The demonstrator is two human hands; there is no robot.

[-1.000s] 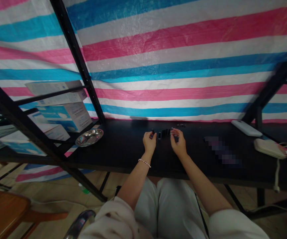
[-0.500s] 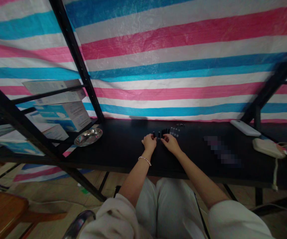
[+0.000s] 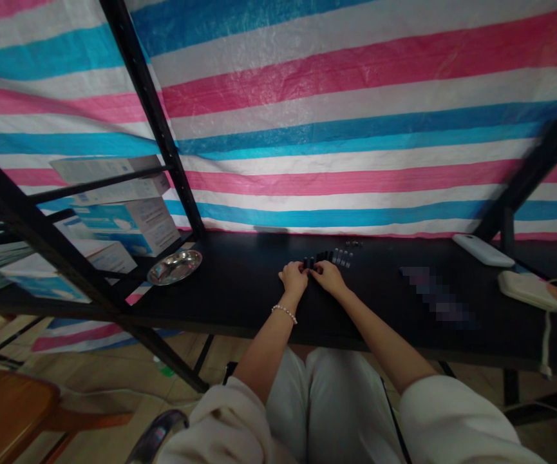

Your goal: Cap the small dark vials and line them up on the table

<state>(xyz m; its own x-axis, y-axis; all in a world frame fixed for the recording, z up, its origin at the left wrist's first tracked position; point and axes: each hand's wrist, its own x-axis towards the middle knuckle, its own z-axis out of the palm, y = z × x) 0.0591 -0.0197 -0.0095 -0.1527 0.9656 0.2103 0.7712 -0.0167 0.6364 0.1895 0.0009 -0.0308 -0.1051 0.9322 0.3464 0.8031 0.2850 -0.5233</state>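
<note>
My left hand [image 3: 293, 277], with a bead bracelet on its wrist, and my right hand [image 3: 328, 277] rest close together on the black table [image 3: 239, 283]. Both have their fingers curled at a small dark piece between them, too small to name. Just beyond the fingertips stands a row of small black parts [image 3: 320, 257], and a few small silver parts [image 3: 343, 258] lie to its right. What each hand pinches is hidden by the fingers.
A shiny metal dish [image 3: 174, 267] sits at the table's left. Blue and white boxes [image 3: 123, 222] fill a black metal rack [image 3: 31, 225] on the left. Two white devices [image 3: 482, 249] [image 3: 524, 289] lie at the far right. A striped tarp [image 3: 355, 116] hangs behind.
My right hand has moved left from the row of parts to meet my left hand. Both hands have drawn slightly back toward me.
</note>
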